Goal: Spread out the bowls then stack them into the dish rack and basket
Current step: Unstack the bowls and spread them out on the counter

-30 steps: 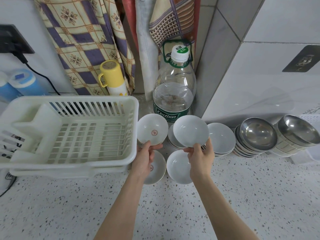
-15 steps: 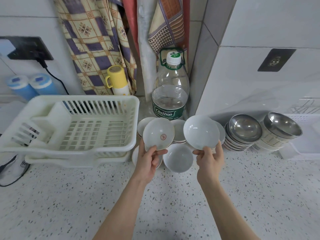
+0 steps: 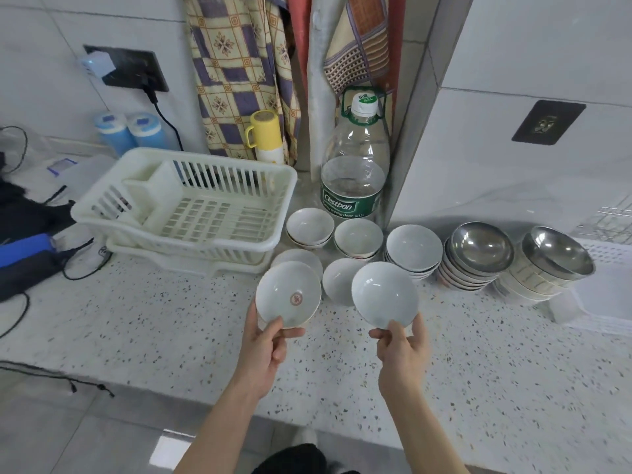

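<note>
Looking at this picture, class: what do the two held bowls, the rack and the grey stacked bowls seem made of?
Held bowls: likely glazed ceramic, glossy white. Rack: cream plastic, moulded slats. Grey bowls: apparently steel, mirror-like reflections.

Light is bright, even and cool, falling from above and somewhat to the right. The wall (image 3: 513,186) right of the bottle (image 3: 354,172) glows brightest, near washed out. Soft shadows lie under the steel bowls (image 3: 482,249) and along the wall foot behind them. Those bowls show broad pale glare inside; the bottle carries faint reflections. Focus is fair around the bottle, though slightly soft throughout. Wide-angle bending curves the wall lines and the counter (image 3: 136,323) edge, and the far left corner goes dim and smeared.
</note>
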Action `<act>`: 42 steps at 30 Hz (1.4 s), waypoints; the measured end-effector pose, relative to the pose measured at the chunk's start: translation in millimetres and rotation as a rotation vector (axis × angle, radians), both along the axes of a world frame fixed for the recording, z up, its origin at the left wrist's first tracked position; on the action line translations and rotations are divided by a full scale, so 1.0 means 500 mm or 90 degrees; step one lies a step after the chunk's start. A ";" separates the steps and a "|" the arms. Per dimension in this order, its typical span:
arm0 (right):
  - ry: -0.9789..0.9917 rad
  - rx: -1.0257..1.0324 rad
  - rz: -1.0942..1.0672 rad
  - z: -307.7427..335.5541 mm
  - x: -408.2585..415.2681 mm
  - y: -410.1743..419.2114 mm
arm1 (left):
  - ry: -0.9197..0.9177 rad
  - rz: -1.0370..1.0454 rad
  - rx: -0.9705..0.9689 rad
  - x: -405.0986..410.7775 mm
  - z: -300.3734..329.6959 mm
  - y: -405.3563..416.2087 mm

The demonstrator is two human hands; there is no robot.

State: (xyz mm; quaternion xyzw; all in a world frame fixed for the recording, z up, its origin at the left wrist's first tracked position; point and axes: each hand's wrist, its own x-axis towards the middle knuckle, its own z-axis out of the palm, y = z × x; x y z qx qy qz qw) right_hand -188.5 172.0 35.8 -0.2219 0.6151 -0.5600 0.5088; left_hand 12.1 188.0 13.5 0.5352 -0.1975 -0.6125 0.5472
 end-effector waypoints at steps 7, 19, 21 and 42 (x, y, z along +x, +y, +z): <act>-0.020 0.055 0.062 -0.026 0.049 0.048 | -0.068 0.066 0.027 0.064 -0.005 0.052; -0.013 0.060 0.145 -0.070 0.278 0.005 | -0.092 0.068 0.042 0.309 -0.057 0.005; -0.005 0.063 0.149 -0.080 0.325 -0.004 | -0.103 0.058 0.044 0.355 -0.064 -0.002; 0.097 0.137 0.116 -0.132 0.487 -0.060 | -0.136 -0.079 0.087 0.501 -0.086 -0.086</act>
